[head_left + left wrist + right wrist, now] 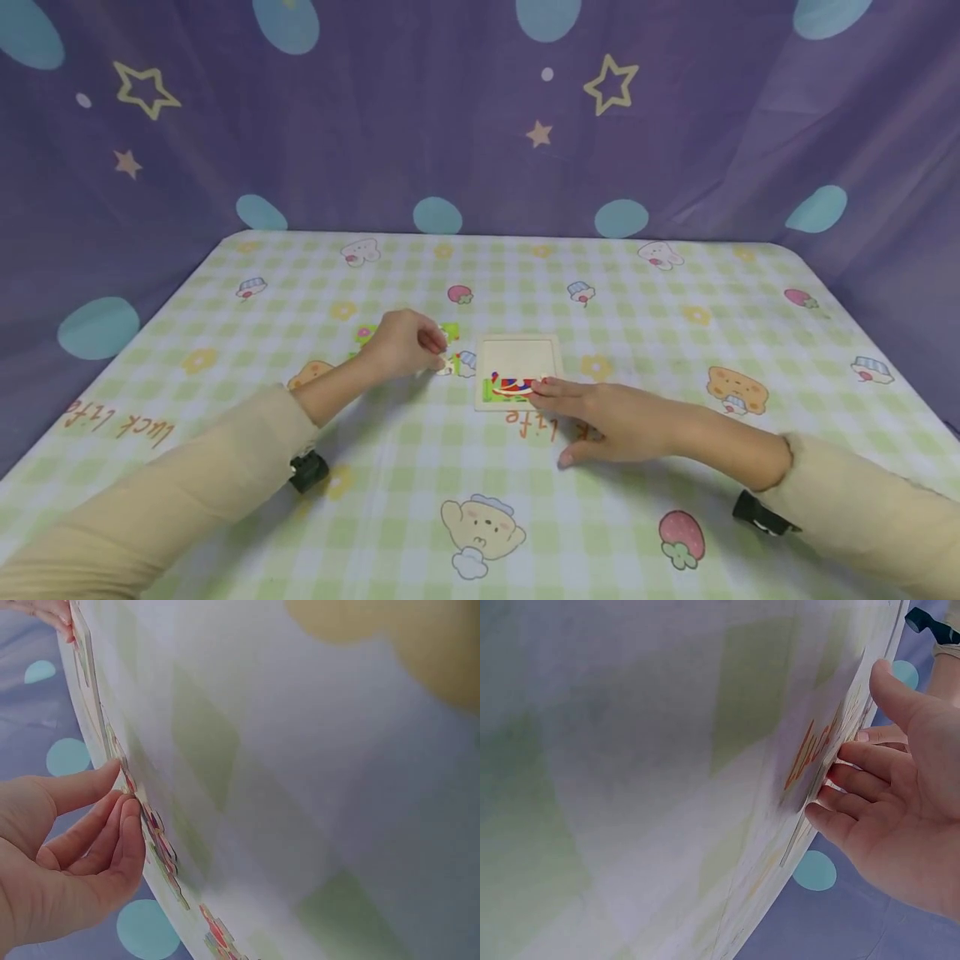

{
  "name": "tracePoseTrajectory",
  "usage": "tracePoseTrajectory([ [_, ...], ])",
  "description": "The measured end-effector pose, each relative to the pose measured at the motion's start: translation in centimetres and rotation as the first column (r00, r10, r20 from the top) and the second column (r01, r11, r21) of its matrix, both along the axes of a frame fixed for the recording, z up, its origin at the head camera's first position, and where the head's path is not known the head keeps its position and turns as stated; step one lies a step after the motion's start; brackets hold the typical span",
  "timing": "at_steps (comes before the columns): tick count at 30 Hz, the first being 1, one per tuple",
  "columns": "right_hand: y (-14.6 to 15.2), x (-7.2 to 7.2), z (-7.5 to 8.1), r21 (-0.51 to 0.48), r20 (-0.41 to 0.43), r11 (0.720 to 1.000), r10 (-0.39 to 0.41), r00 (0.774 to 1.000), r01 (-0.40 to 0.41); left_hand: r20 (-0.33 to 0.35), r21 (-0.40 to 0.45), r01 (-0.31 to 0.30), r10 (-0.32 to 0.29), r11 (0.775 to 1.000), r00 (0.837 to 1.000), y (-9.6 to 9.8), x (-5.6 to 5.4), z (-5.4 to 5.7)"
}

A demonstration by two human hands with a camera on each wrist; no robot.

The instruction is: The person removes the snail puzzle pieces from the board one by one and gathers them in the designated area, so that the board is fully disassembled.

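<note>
A square wooden puzzle tray [517, 350] lies flat near the middle of the table, with assembled jigsaw pieces [498, 393] in red, blue and green along its near side. To its left, my left hand [401, 343] pinches a small puzzle piece [447, 365] between thumb and fingers, low over the cloth. My right hand [615, 417] lies with extended fingers across the tray's near right corner, fingertips on the placed pieces. From the right wrist view, the fingers of that right hand [900, 780] are straight and side by side at the tray's edge.
Loose green puzzle pieces [450, 331] lie left of the tray, partly hidden behind the left hand. More loose pieces [217, 930] show in the left wrist view. A checked cloth with cartoon prints [390, 517] covers the table, and a purple curtain [480, 125] hangs behind it.
</note>
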State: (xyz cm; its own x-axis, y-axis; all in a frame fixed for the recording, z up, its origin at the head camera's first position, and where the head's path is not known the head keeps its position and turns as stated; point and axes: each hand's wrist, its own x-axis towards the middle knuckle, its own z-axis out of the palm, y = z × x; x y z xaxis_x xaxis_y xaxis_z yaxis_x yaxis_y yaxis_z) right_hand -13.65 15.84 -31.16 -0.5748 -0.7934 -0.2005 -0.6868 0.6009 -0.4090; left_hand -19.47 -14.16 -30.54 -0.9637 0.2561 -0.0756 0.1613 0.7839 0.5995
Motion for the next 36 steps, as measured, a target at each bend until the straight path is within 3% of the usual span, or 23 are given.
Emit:
tracePoseTrajectory([
  [5,0.1,-0.1,0.1,-0.001,-0.002,1.0,-0.01,1.0,0.01,-0.012,-0.007,0.028,-0.028,1.0,1.0,0.7,-0.1,0.5],
  [11,0.3,-0.1,0.1,0.013,-0.023,1.0,-0.014,1.0,0.015,0.01,0.014,0.135,-0.135,0.991,0.991,2.9,0.4,1.0],
  [16,0.3,0.0,0.0,0.008,-0.018,1.0,-0.006,1.0,0.006,0.004,-0.009,0.296,-0.296,0.955,0.955,4.3,1.3,0.4],
  [19,0.3,0.0,0.1,-0.003,-0.018,1.0,0.003,1.0,-0.003,-0.012,-0.059,0.354,-0.356,0.933,0.935,5.0,1.8,0.1],
  [26,-0.1,-0.1,0.5,-0.005,0.004,1.0,0.019,1.0,-0.019,-0.037,-0.109,0.338,-0.343,0.935,0.938,6.0,2.3,0.2],
  [36,-1.0,-0.1,1.7,0.067,0.047,0.998,0.01,0.999,-0.014,0.017,-0.049,0.258,-0.258,0.965,0.966,6.1,2.6,0.1],
])
